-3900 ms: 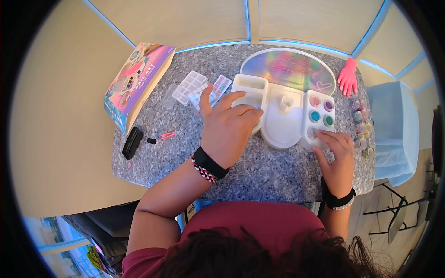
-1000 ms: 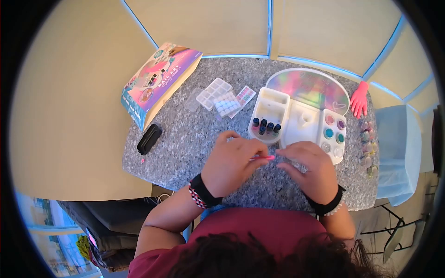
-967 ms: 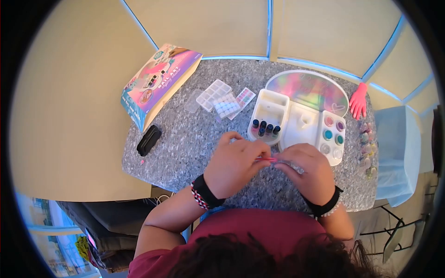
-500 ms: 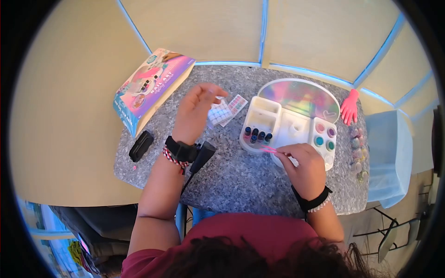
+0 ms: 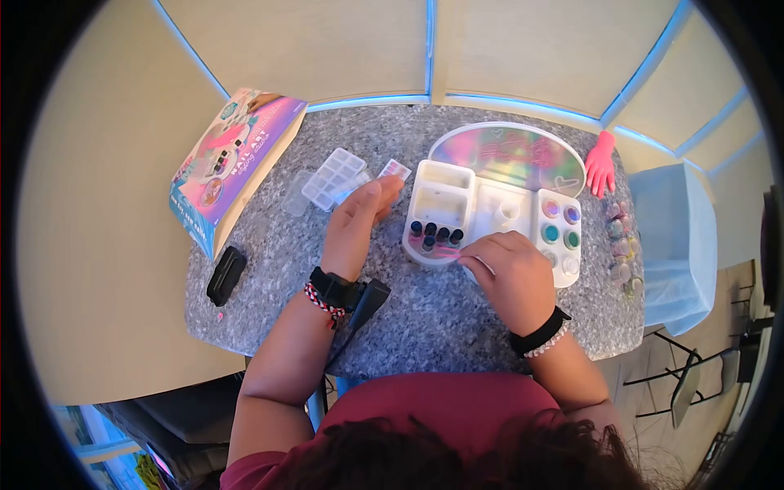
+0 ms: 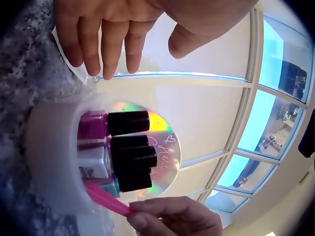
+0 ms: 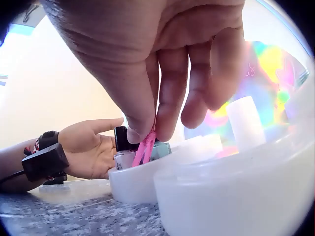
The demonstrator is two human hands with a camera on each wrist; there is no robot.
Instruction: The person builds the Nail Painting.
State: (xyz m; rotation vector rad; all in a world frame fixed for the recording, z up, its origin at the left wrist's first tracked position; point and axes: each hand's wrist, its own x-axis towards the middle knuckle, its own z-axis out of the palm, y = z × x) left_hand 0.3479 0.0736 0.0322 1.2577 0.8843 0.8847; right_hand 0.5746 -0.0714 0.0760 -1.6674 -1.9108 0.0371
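My right hand [image 5: 518,273] pinches pink tweezers [image 5: 447,254] between thumb and fingertips. Their far end dips inside the front rim of the white tray [image 5: 445,206], beside several small nail polish bottles with black caps [image 6: 133,157]. In the right wrist view the two pink arms of the tweezers [image 7: 144,149] point down beside the bottles. My left hand [image 5: 351,229] is held off to the left with straight fingers and nothing in it, near the clear compartment box [image 5: 335,175] and a sticker sheet [image 5: 395,170].
Glitter pots [image 5: 552,234] sit in the tray's right section, before a shiny rounded backboard [image 5: 506,155]. A pink model hand [image 5: 601,166] and several small jars [image 5: 622,245] lie at right. A nail art box [image 5: 237,163] and black case [image 5: 226,276] stand at left.
The tweezers, earlier on the table, were at both hands a second ago. My left hand has moved away leftward; my right hand has brought them to the tray's front, by the bottles.
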